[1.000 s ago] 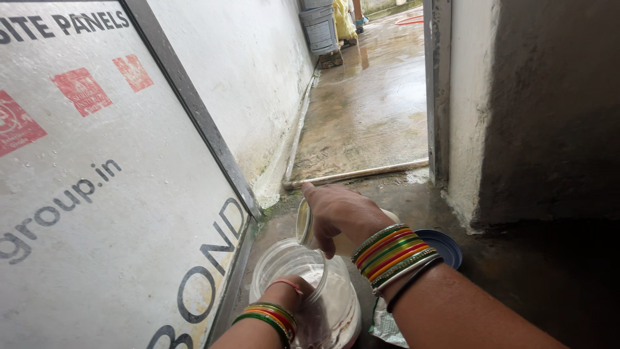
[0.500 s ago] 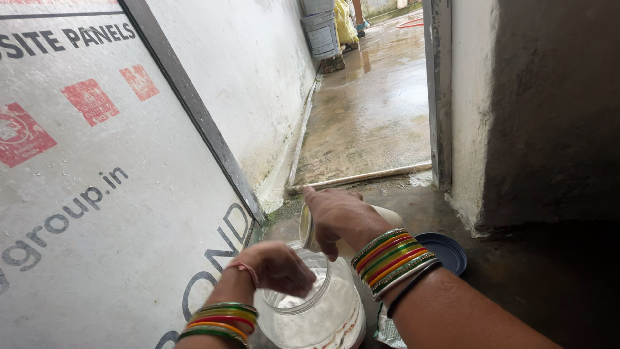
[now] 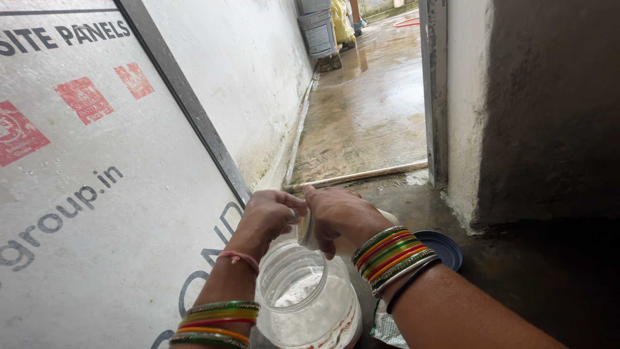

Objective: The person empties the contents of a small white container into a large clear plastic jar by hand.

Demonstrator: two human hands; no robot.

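My right hand [image 3: 340,213] grips a small pale container [image 3: 303,230] with a metal rim, tilted on its side above a clear plastic jar [image 3: 303,300]. The jar stands open on the floor, and white powder lies in its bottom. My left hand [image 3: 268,216] has its fingers bunched together at the small container's mouth, touching the rim. I cannot see whether those fingers hold any powder. Both wrists carry coloured bangles.
A dark blue lid [image 3: 447,249] lies on the floor right of the jar, and a crumpled packet [image 3: 387,328] lies by my right forearm. A large printed panel [image 3: 97,194] leans on the left wall. A pale pole [image 3: 355,174] crosses the doorway to a wet yard, where grey drums [image 3: 320,29] stand.
My left hand has come up out of the jar and moved to the mouth of the small container. My right hand has kept the container where it was.
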